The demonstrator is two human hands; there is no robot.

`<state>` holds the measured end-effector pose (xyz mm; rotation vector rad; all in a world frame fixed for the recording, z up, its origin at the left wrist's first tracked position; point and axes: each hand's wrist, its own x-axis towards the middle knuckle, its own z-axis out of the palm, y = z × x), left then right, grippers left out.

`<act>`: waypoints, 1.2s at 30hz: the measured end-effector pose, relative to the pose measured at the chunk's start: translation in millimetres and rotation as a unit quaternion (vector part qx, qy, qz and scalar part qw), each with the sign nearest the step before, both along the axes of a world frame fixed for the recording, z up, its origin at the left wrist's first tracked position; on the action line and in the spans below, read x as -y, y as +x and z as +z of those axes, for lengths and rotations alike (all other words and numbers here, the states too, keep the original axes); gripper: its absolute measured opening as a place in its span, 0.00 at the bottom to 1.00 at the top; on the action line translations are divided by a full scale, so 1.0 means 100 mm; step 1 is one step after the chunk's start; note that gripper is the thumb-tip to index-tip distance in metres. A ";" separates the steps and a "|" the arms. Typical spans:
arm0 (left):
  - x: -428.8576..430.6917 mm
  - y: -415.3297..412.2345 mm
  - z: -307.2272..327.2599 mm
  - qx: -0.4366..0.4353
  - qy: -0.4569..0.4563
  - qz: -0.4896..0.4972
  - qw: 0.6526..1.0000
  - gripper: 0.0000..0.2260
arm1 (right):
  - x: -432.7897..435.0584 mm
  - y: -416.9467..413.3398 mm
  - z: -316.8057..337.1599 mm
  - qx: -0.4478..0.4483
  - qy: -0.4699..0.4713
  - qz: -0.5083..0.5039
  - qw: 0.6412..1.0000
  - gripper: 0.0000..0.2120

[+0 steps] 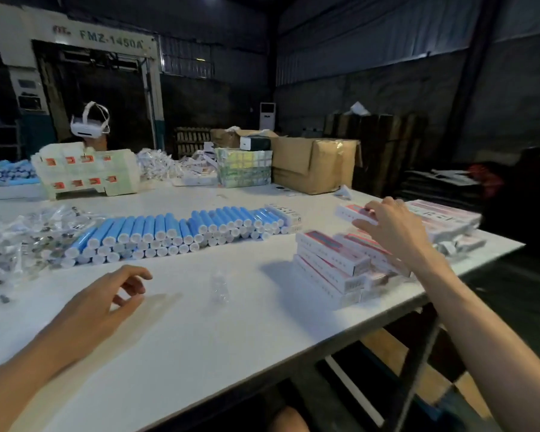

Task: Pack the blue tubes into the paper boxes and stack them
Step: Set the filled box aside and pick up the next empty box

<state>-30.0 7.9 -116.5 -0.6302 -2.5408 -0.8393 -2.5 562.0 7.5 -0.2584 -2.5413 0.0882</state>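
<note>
Right hand [390, 227] pinches a paper box [349, 212] beyond the box stack [331, 260]; left hand [106, 302] hovers loosely curled, empty. A careless pull could topple the stack.

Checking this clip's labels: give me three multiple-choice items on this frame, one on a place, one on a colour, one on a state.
1. Where is the right hand?
A. on a paper box at the far right of the table
B. on the blue tubes
C. out of view

2. What colour are the ends of the blue tubes that face the camera?
A. red
B. white
C. black

3. What does the left hand hold?
A. a tube
B. a box
C. nothing

Key:
1 A, its fingers lie on a box at the far right edge.
2 B, every tube in the pile shows a white end.
3 C, its fingers are loosely curled with nothing between them.
</note>
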 end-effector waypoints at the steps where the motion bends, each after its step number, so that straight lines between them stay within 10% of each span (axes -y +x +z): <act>1: 0.02 -0.03 -0.01 0.001 -0.004 0.002 1.000 0.16 | -0.12 -0.01 -0.02 0.015 0.014 -0.023 1.000 0.20; 16: -0.05 0.14 0.07 0.067 -0.031 0.024 0.997 0.14 | -0.39 -0.07 -0.12 0.061 0.097 -0.139 0.984 0.21; 21: -0.15 0.23 0.16 0.099 -0.046 0.030 0.994 0.11 | 0.33 -0.19 0.00 -0.092 -0.086 0.065 0.990 0.15; 26: -0.22 0.34 0.26 0.108 -0.059 0.067 0.990 0.07 | 1.81 -0.36 -0.19 -0.019 -0.409 0.401 0.820 0.06; 30: -0.21 0.40 0.37 0.125 -0.090 0.128 0.980 0.11 | 3.04 -0.43 -0.56 0.089 -0.547 0.468 0.688 0.09; 36: 0.06 0.57 0.65 0.192 -0.142 0.184 0.953 0.15 | 4.13 -0.50 -0.95 0.144 -0.635 0.427 0.627 0.09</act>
